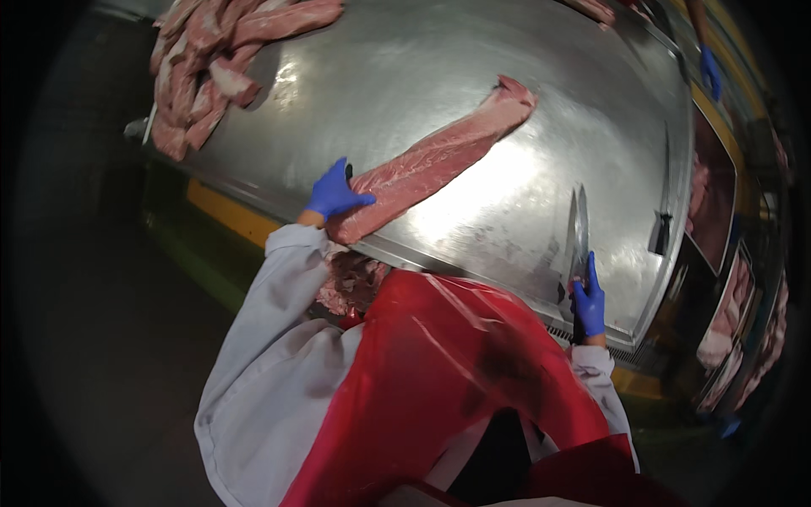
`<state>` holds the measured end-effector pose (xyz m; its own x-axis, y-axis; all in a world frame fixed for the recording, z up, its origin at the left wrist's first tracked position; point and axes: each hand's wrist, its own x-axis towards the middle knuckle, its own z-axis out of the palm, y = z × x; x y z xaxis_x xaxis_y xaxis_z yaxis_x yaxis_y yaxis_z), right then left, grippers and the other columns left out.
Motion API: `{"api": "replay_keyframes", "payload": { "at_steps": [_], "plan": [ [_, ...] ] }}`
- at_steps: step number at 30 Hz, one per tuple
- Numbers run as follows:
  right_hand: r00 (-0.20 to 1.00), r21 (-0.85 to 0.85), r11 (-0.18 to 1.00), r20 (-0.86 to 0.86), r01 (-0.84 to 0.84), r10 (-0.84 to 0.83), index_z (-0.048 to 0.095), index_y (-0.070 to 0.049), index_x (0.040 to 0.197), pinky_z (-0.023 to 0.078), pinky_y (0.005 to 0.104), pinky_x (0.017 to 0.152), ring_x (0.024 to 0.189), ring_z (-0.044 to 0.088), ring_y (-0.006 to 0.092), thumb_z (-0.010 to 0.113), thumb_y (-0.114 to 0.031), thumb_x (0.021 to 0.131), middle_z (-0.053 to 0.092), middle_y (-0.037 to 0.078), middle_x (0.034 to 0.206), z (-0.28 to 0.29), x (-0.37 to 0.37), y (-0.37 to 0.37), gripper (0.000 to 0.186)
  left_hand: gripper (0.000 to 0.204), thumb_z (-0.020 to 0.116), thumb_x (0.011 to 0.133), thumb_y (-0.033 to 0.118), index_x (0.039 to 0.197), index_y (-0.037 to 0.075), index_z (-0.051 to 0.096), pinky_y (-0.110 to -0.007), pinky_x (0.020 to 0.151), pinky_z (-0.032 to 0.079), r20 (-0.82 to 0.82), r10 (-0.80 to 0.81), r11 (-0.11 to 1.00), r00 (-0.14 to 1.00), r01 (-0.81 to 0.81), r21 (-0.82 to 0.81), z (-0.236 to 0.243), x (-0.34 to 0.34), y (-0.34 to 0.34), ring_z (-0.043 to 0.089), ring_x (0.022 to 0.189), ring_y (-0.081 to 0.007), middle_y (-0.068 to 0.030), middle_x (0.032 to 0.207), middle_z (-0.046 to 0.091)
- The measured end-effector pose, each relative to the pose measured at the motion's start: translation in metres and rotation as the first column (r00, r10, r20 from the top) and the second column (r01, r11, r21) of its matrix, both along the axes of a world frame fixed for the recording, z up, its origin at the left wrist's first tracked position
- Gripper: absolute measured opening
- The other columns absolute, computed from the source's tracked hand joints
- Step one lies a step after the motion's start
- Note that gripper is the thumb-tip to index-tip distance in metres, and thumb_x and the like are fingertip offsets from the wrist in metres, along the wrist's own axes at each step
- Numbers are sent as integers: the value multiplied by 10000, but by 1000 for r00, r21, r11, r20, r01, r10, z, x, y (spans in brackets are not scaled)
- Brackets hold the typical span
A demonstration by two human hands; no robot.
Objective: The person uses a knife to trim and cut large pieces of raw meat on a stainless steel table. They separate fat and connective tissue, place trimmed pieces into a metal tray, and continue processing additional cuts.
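Note:
A long pork loin (pixel 439 160) lies slantwise on the metal table (pixel 380 76), its far end toward the upper right. My left hand (pixel 338 193), in a blue glove, grips the loin's near left end, the thumb across the top and the other fingers at its far side. Farther right, my right hand (pixel 590 302), also gloved in blue, is closed round the handle of a knife (pixel 582 224). The blade points away from me, low over or on the metal, apart from the meat; I cannot tell whether it touches.
Long meat pieces (pixel 203 63) are heaped at the upper left. A thin, black-handled tool (pixel 662 230) lies along the right rim. Meat trimmings (pixel 348 279) sit below the near edge. Bins of meat (pixel 725 325) stand at right, near another person's gloved hand (pixel 710 73).

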<state>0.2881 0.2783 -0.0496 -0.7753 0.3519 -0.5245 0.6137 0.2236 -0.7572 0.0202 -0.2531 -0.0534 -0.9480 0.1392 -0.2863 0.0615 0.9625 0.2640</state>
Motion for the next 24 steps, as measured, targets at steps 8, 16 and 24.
{"api": "replay_keyframes", "payload": {
  "at_steps": [8,16,24],
  "plan": [
    [969,122,992,-239,-27,55,263,-206,1592,491,276,627,630,561,97,562,-86,968,624,42,715,-26,47,70,702,1101,946,484,468,1352,-3,459,-457,995,494,193,-176,967,965,132,218,-21,86,169,619,1159,-395,-247,1271,607],
    [977,-12,995,-189,98,-99,242,-241,1598,472,271,537,545,513,87,545,-62,958,618,35,700,-27,86,111,730,363,686,754,170,1072,65,547,-484,700,504,-326,-500,851,802,386,-355,17,109,254,683,835,-320,-203,906,657],
    [955,-60,991,-263,123,-134,215,-228,1604,445,249,496,524,493,71,536,-63,966,605,17,694,-47,112,131,733,157,699,821,203,837,79,604,-450,670,497,-308,-689,632,656,752,189,-1,141,343,610,708,-355,-152,729,604]
  ]
}}
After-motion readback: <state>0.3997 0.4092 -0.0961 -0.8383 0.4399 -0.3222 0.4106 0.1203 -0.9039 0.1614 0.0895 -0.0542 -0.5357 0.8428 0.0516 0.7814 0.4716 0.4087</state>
